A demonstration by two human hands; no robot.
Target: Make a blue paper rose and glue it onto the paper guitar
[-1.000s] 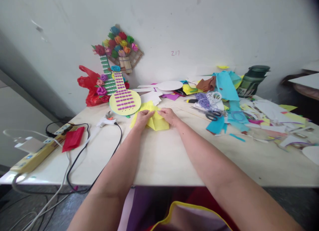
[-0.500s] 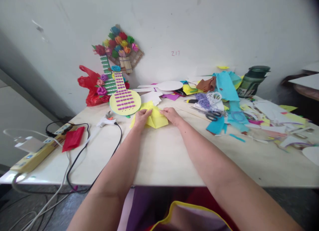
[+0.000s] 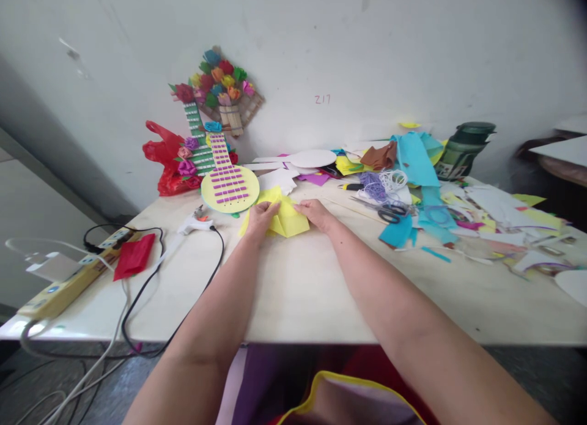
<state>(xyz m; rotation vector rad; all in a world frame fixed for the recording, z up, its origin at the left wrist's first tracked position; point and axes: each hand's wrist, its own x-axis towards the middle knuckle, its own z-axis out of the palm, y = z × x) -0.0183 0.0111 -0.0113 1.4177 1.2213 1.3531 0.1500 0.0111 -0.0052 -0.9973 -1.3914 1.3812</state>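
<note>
A creased sheet of yellow paper (image 3: 288, 220) is stretched between my two hands, low over the table. My left hand (image 3: 262, 219) pinches its left part, thumb on top. On the other side, my right hand (image 3: 316, 214) grips the upper right edge between thumb and fingers. Just behind the left hand leans a paper guitar (image 3: 230, 189) with a round yellow body and purple strips. A white glue gun (image 3: 197, 223) lies to the left of that hand.
Scissors (image 3: 389, 212), yarn (image 3: 373, 186) and blue crepe paper (image 3: 416, 159) lie at the right, beside many paper scraps. A dark green bottle (image 3: 465, 150) stands behind. At the left are a power strip (image 3: 76, 281), cables and a red packet (image 3: 134, 257). Paper flowers (image 3: 220, 76) rest against the wall.
</note>
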